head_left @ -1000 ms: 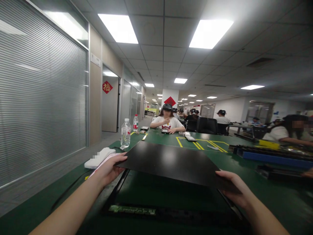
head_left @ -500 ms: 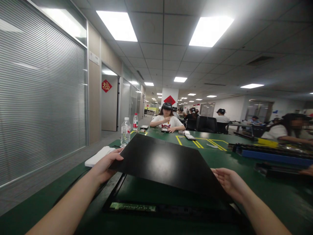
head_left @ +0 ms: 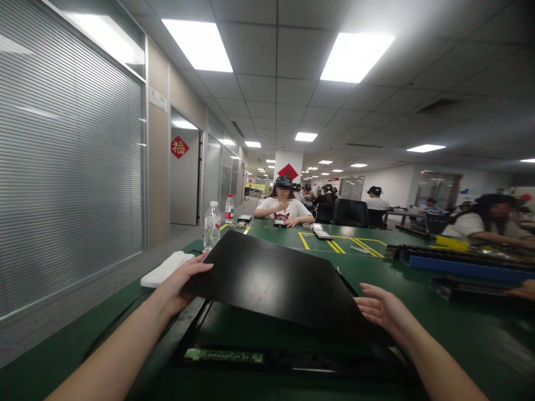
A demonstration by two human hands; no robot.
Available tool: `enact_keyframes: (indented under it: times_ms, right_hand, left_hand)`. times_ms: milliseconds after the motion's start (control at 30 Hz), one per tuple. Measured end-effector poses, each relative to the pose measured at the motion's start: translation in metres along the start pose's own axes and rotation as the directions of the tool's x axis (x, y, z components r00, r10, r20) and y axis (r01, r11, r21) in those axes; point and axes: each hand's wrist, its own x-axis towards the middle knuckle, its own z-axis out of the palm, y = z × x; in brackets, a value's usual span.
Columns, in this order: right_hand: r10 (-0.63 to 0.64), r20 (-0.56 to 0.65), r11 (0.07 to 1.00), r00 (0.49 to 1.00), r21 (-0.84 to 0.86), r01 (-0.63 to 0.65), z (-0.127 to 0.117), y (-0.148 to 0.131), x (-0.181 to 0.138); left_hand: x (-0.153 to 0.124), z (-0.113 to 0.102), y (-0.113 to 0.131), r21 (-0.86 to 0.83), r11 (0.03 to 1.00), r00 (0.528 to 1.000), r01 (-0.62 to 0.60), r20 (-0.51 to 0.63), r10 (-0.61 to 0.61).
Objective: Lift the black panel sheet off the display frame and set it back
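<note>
A thin, flat black panel [head_left: 271, 284] is held tilted above the table, with a soft light reflection on its face. My left hand [head_left: 179, 284] grips its left edge, thumb on top and fingers underneath. At the right edge, my right hand [head_left: 387, 312] is open, its fingers stretched out against or just beside the panel and the thumb apart. Below lies a black rectangular frame [head_left: 301, 359], partly hidden by the panel. A green circuit board strip [head_left: 223, 355] runs along the frame's near side.
The green table [head_left: 472, 345] carries a white object [head_left: 165, 268] and a clear bottle [head_left: 212, 225] at left, with a red-capped bottle [head_left: 229, 210] behind. A person [head_left: 284, 206] sits opposite. At right are black and blue long parts [head_left: 468, 267] and another person [head_left: 480, 223].
The right side of the panel has come down slightly toward the frame. My right thumb has moved off the panel's edge, and the fingers have opened. My left hand keeps its hold.
</note>
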Motion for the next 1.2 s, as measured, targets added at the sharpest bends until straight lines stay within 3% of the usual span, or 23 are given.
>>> enact_keyframes:
  times_ms: [233, 800, 1000, 1200]
  right_hand:
    - [-0.079, -0.012, 0.994, 0.997, -0.077, 0.078, -0.002, 0.001, 0.001]
    - [-0.235, -0.152, 0.956, 0.960, -0.214, 0.200, -0.007, 0.005, 0.009]
    - [-0.258, -0.201, 0.934, 0.945, -0.302, 0.190, -0.008, 0.005, 0.008]
    - [-0.259, -0.207, 0.915, 0.944, -0.367, 0.171, -0.008, 0.007, 0.008]
  left_hand:
    - [0.003, -0.003, -0.007, 0.016, 1.000, 0.998, -0.003, 0.058, 0.002]
    - [0.007, -0.001, -0.017, 0.091, 0.996, 0.998, -0.026, -0.047, 0.030]
    - [0.003, 0.010, -0.020, 0.058, 0.998, 0.998, 0.018, -0.061, -0.015]
    - [0.007, 0.005, -0.024, 0.105, 0.993, 0.994, 0.051, -0.098, -0.041]
